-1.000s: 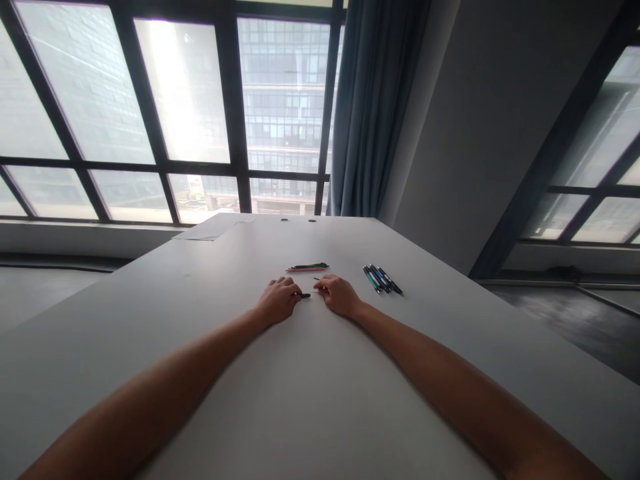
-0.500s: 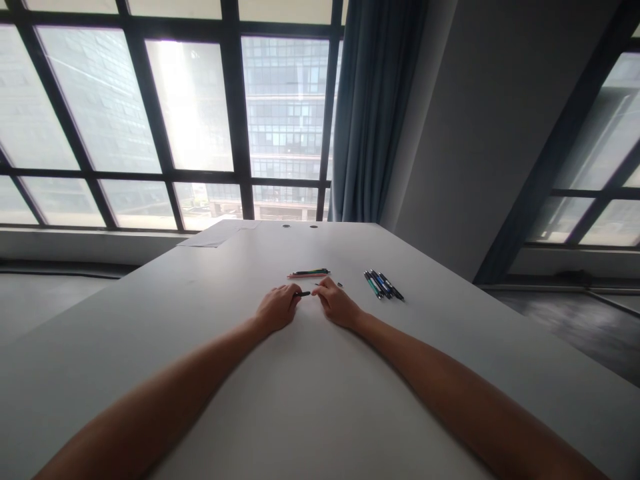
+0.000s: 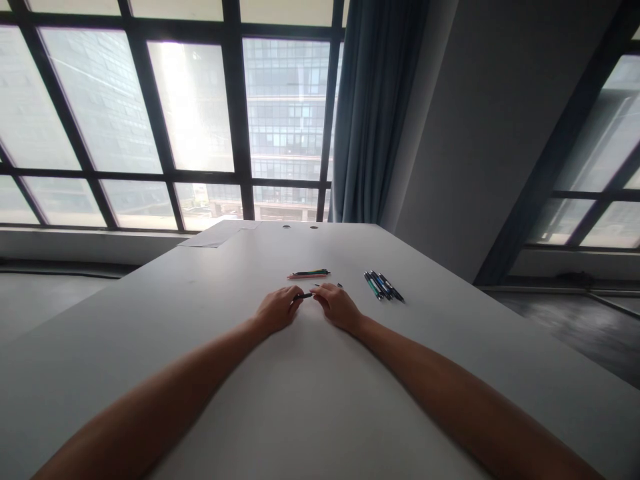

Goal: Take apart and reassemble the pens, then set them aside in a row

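Note:
My left hand (image 3: 279,309) is closed around a dark pen barrel (image 3: 303,296), whose end pokes out to the right. My right hand (image 3: 337,305) faces it, thumb and fingertips pinched together beside that end. Whatever sits in this pinch is too small to make out. Just behind the right fingers lie a thin dark piece (image 3: 317,285), partly covered, and a small black pen part (image 3: 340,285). Farther back, a few pens (image 3: 309,273), with salmon, green and black bodies, lie side by side.
Several black, blue and green pens (image 3: 383,285) form a slanted group to the right on the white table (image 3: 320,400). Paper sheets (image 3: 210,235) lie at the far left edge. Two round dark discs (image 3: 313,227) are at the far end, before a curtain (image 3: 365,120).
My right hand has lowered slightly and its fingers have shifted toward the pen barrel's end. The left hand keeps its hold, nearly still.

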`<state>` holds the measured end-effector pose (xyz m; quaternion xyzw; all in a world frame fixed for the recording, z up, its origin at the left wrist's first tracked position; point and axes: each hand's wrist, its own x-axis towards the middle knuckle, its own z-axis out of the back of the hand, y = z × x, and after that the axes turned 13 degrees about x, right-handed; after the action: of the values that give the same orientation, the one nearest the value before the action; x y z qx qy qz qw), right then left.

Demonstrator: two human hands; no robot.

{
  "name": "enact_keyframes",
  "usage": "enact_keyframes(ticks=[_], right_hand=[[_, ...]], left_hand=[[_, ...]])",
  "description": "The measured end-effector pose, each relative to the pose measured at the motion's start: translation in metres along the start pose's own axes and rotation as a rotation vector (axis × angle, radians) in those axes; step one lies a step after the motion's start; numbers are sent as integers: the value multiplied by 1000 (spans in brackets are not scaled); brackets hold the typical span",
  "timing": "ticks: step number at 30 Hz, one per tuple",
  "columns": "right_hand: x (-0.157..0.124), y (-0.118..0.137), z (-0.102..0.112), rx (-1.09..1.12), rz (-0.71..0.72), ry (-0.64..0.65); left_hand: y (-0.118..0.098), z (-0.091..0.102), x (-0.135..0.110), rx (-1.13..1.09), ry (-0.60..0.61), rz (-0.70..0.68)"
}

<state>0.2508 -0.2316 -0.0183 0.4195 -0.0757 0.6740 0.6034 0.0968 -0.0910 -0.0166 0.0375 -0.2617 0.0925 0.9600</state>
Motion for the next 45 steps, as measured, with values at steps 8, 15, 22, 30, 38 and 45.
enact_keyframes(ticks=[8, 15, 22, 30, 38, 45], right_hand=[[-2, -1, 3, 121, -43, -78], [-1, 7, 8, 85, -60, -15], [-1, 5, 2, 139, -39, -104], [2, -19, 17, -322, -264, -222], [-1, -30, 18, -497, -372, -28], [3, -27, 20, -479, -414, 14]], left_hand=[[1, 0, 0, -50, -2, -47], [-2, 7, 1, -61, 34, -78], [-3, 4, 0, -126, -40, -36], [5, 1, 6, -493, -393, 320], [5, 1, 8, -569, -390, 340], [6, -4, 5, -335, -325, 204]])
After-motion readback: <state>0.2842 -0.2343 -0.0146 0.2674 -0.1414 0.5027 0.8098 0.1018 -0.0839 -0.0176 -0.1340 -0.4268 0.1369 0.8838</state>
